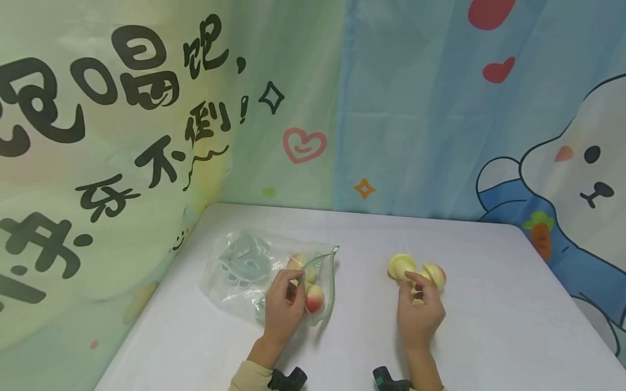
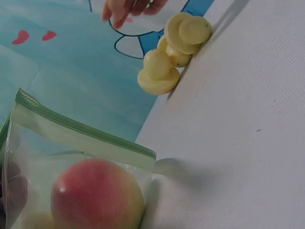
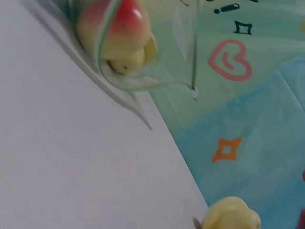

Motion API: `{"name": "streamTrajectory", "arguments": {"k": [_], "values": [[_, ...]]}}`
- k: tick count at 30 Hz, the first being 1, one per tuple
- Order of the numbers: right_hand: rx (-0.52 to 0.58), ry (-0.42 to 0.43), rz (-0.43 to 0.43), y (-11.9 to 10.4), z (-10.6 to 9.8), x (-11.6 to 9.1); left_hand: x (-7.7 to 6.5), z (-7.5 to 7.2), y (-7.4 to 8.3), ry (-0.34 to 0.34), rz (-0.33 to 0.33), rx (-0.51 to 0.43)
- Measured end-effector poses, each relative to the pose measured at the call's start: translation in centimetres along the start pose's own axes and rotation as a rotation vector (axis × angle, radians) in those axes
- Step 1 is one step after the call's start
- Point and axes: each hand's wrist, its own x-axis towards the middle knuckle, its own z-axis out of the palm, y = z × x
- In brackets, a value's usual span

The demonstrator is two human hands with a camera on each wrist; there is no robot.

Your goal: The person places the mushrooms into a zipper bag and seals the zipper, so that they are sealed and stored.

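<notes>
My left hand pinches the near side of the mouth of a clear zip bag with a green seal, which lies on its side, mouth held apart. Inside it are rounded mushroom-shaped pieces, one with a red-and-cream cap. To the right, a group of pale yellow mushroom-shaped pieces sits on the table. Over them hovers my right hand, fingers bent loosely; the left wrist view shows a gap between its fingers and the pieces. Part of the group is hidden behind this hand in the head view.
The white table runs back to a printed curtain, and another printed curtain stands along the left side. Dark wrist devices are strapped on both wrists.
</notes>
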Motion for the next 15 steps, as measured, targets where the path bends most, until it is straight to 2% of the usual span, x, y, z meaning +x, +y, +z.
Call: {"name": "streamTrajectory", "arguments": {"k": [3,5,8,11,15], "values": [[-0.085,0.099,0.007,0.6,-0.9,0.9,-0.5,0.3,-1.1,0.001,0.006,0.006],[-0.140,0.133,0.041,1.0,-1.4,1.3,-0.8,0.3,-1.6,-0.001,0.005,0.003],[-0.214,0.127,0.143,1.7,-2.1,1.6,-1.1,0.3,-1.9,0.002,-0.003,-0.002],[-0.264,0.004,0.302,2.3,-2.7,1.7,-1.2,0.3,-1.9,0.011,-0.028,0.008],[-0.347,-0.273,0.467,3.0,-3.2,1.4,-1.3,0.3,-1.9,0.016,-0.075,0.017]]}}
